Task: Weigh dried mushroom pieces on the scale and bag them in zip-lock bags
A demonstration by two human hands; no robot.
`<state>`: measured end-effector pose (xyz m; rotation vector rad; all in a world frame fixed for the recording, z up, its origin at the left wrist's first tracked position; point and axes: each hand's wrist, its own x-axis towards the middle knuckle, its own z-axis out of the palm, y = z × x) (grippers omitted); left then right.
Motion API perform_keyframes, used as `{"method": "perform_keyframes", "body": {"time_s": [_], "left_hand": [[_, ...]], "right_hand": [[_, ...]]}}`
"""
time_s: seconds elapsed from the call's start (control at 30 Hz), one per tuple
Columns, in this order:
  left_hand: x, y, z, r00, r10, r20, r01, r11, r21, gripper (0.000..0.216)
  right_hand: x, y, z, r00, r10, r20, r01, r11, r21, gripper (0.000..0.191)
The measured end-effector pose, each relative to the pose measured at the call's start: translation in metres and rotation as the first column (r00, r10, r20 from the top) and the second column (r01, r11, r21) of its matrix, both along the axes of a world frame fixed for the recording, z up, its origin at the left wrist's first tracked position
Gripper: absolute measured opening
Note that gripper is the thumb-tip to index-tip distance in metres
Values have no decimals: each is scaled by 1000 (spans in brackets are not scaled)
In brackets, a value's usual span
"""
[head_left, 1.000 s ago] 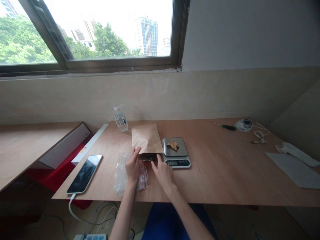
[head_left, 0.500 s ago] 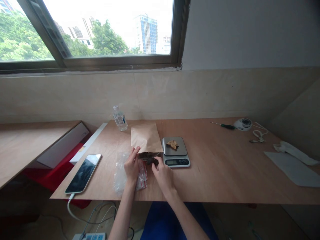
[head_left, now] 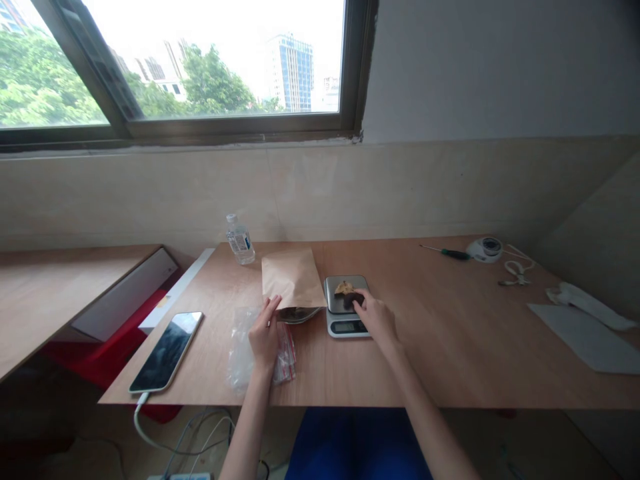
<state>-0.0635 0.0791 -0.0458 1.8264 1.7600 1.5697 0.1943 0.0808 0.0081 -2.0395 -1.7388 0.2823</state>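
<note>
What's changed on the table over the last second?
The right hand left the mouth of the paper bag and moved right to the kitchen scale, carrying a dark piece in its fingertips, now at the platform beside the tan piece. The left hand stays at the bag's mouth; bag, scale, phone and water bottle have not moved.

Hidden or unreadable around the hands

The right hand (head_left: 376, 319) covers the near right corner of the scale (head_left: 336, 300), and the display (head_left: 345, 327) just left of it is too small to read. The dark piece (head_left: 354, 300) at its fingertips is half hidden. Beyond the fingertips of the left hand (head_left: 264, 337), the mouth of the paper bag (head_left: 293, 280) is too dark to see into.
</note>
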Motion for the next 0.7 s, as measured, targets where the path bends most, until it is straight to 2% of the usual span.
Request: {"method": "perform_keyframes", "body": {"time_s": [0.1,0.2,0.27,0.37,0.43,0.53,0.7], "left_hand": [[0,0,0,1000,1,-10,-1,1000,6,32],[0,0,0,1000,-10,-15,10,1000,3,32],[1,0,1,1000,-9,-9,9,1000,-4,32],[2,-2,3,1000,0,2,0,1000,-19,32],[2,-2,4,1000,-6,6,7,1000,-22,33],[4,-3,5,1000,-13,13,13,1000,-12,33],[5,-2,4,1000,-2,29,2,1000,-12,31]], "right_hand": [[-4,0,0,1000,-9,-20,10,999,41,33],[-26,-16,2,1000,-2,-29,6,988,155,32],[-50,-30,2,991,116,-61,-102,977,189,31],[-89,-45,0,910,403,-98,-394,914,99,31],[-111,-45,-2,875,476,-86,-476,879,27,38],[-135,-34,-7,894,438,-92,-443,896,-37,44],[-156,-12,-12,934,223,-279,-256,963,-87,35]]}}
